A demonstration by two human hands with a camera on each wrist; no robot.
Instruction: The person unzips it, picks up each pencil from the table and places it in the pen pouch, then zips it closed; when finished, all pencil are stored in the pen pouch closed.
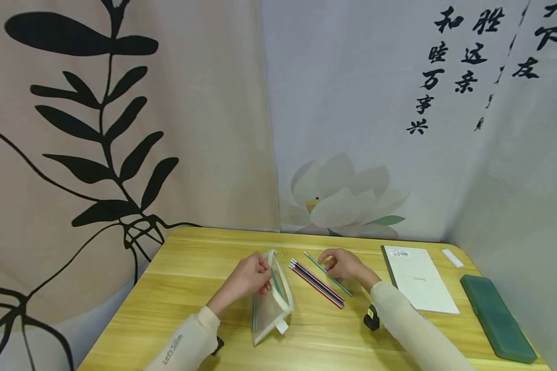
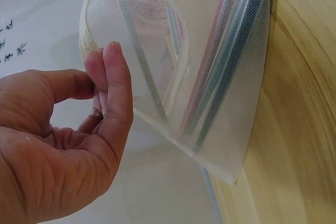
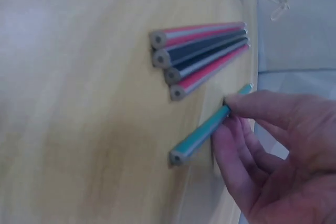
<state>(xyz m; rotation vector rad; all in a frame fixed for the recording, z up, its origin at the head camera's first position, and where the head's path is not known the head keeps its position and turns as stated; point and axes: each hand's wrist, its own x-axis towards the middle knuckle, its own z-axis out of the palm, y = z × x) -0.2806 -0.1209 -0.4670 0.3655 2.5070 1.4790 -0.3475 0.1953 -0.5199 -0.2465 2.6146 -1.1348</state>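
Observation:
My left hand (image 1: 250, 273) pinches the upper edge of a pale mesh pouch (image 1: 265, 317), holding it tilted up with its mouth parted. Through the mesh (image 2: 247, 124) in the left wrist view, several pencils (image 2: 231, 61) show inside, teal, dark and reddish. My right hand (image 1: 345, 265) has a teal-and-silver pencil (image 3: 199, 135) between thumb and fingers, close over the table. Between pouch and right hand lies a row of several striped pencils (image 1: 317, 283), red and black with silver, side by side. Their blunt, unsharpened ends face the right wrist camera.
Right of my right arm lies a white notebook (image 1: 422, 281) with a dark spine. Beyond it are a small white block (image 1: 452, 258) and a long green case (image 1: 496, 319) near the table's right edge. Printed curtains hang behind the wooden table (image 1: 204, 268).

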